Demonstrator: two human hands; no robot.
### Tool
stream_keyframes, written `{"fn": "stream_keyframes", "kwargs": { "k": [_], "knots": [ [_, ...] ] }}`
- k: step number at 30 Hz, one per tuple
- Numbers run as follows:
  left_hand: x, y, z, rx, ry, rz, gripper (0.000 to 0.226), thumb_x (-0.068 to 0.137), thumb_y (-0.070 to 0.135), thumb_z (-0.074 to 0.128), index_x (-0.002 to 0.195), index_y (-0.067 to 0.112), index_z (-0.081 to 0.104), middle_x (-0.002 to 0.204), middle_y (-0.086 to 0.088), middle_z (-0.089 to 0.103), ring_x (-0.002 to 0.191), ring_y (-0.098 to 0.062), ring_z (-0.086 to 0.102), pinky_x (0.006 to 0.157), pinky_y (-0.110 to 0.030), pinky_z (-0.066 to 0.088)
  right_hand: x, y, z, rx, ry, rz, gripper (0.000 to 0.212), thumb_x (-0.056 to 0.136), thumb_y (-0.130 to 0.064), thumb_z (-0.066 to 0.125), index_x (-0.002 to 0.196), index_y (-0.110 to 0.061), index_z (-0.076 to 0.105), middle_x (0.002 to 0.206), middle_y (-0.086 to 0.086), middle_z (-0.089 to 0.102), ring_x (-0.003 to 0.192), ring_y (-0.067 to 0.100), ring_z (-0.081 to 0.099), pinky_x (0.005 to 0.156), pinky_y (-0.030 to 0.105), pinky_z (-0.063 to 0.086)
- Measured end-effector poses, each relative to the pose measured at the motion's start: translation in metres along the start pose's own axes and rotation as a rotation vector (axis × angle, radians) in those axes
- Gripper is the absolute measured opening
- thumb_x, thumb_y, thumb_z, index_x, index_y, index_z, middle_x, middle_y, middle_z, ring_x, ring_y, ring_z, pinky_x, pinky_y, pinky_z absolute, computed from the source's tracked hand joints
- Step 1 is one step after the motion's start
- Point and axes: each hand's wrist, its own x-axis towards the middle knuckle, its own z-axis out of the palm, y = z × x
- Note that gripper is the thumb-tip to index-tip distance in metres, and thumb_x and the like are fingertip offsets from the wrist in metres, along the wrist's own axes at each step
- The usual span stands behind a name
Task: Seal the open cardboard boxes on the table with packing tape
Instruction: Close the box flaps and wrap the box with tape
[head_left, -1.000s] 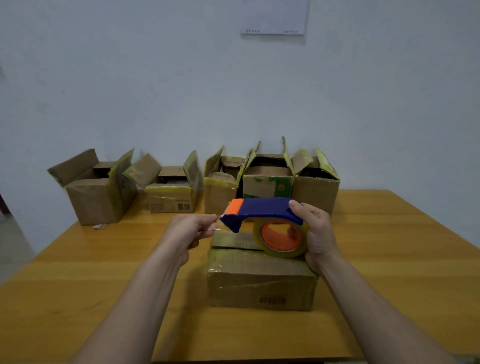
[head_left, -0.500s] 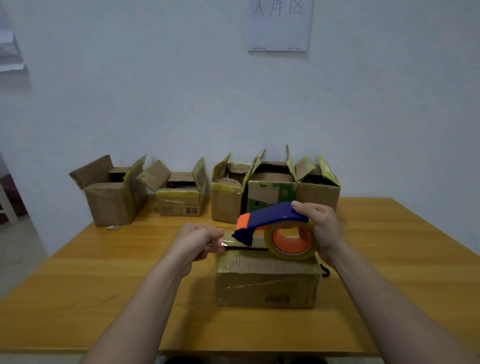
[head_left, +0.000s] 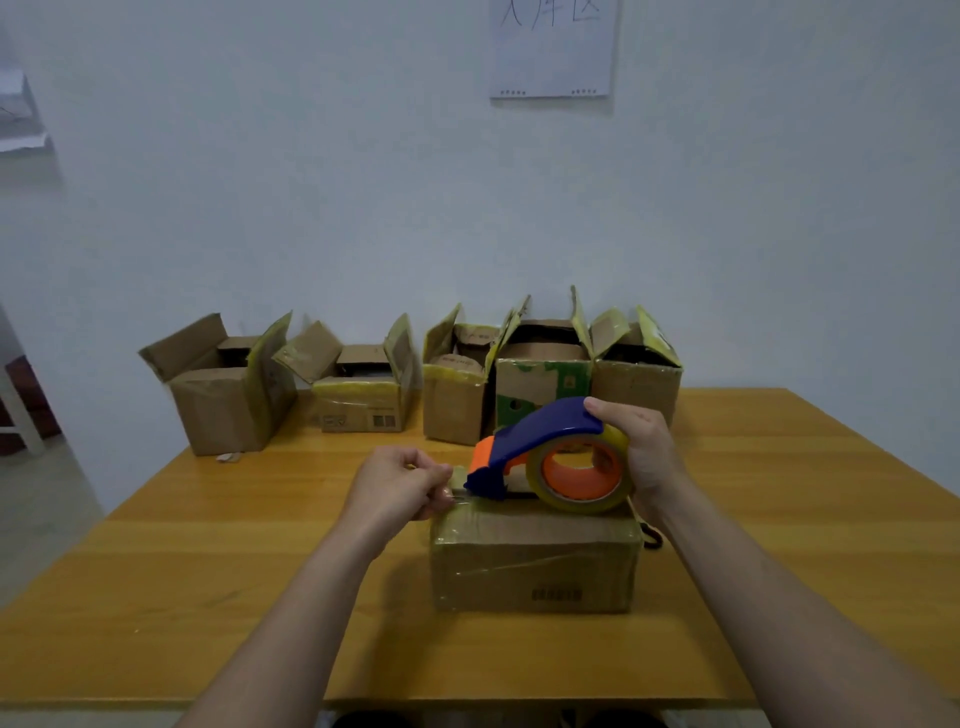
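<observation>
Here, hands: left (head_left: 397, 483) pinches tape, right (head_left: 636, 449) grips dispenser (head_left: 540, 431).

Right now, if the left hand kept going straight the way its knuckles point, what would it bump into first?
The left hand points right, toward the tape dispenser; its blue-and-orange nose would likely be first, just above the closed box. Depth is hard to judge.
</observation>
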Motion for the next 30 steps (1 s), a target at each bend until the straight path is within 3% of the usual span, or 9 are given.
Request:
{"fn": "stream_keyframes", "kwargs": {
  "k": [3,7,10,14,21,30],
  "knots": [
    [0.000,0.007,0.006,0.276,0.061,0.146,0.015,0.099,0.024,0.067,0.085,0.018,0.069,0.068,0.002,0.074,0.069,-0.011,0.072,0.072,-0.039,0.063,0.004,-0.002,0.002,-0.028,-0.019,-0.004,0.029,0.095,-0.027,0.065,0.092,-0.002,0.080,0.085,0.013,0.077,0.079,0.026,0.071,0.077,0.039,0.055],
    [0.002,0.013,0.009,0.379,0.069,0.157,0.016,0.102,0.029,0.063,0.087,0.023,0.065,0.066,0.005,0.074,0.064,-0.008,0.071,0.068,-0.036,0.063,0.004,0.005,0.001,0.015,0.010,0.017,0.028,0.091,-0.032,0.068,0.088,-0.009,0.082,0.087,0.014,0.077,0.084,0.029,0.071,0.080,0.041,0.056],
    [0.002,0.015,0.009,0.362,0.013,0.102,0.015,0.104,0.028,0.059,0.092,0.020,0.062,0.068,0.001,0.074,0.059,-0.010,0.069,0.058,-0.027,0.057,0.002,0.011,-0.002,0.055,0.035,0.032,0.027,0.096,-0.025,0.063,0.085,-0.011,0.083,0.086,0.014,0.077,0.082,0.028,0.071,0.078,0.039,0.053],
    [0.007,0.016,0.007,0.384,-0.045,0.092,0.015,0.105,0.026,0.058,0.093,0.018,0.062,0.070,-0.001,0.075,0.059,-0.011,0.069,0.056,-0.025,0.055,0.004,0.014,0.000,0.030,0.019,0.020,0.028,0.096,-0.027,0.063,0.088,-0.008,0.082,0.090,0.017,0.077,0.083,0.027,0.072,0.080,0.040,0.055],
    [0.014,0.024,0.002,0.334,-0.090,0.041,0.018,0.102,0.028,0.060,0.096,0.013,0.068,0.076,-0.002,0.077,0.068,-0.019,0.073,0.070,-0.039,0.061,0.005,0.012,0.001,0.028,0.044,0.015,0.027,0.097,-0.026,0.062,0.087,-0.009,0.082,0.086,0.014,0.077,0.080,0.024,0.072,0.077,0.036,0.053],
    [0.014,0.024,-0.002,0.107,-0.169,-0.036,0.020,0.101,0.027,0.065,0.109,0.010,0.067,0.100,-0.003,0.074,0.074,-0.016,0.077,0.059,-0.027,0.055,0.004,0.017,-0.003,0.015,0.050,0.010,0.030,0.099,-0.029,0.059,0.091,-0.011,0.082,0.089,0.013,0.078,0.085,0.025,0.072,0.082,0.037,0.052]
  ]
}}
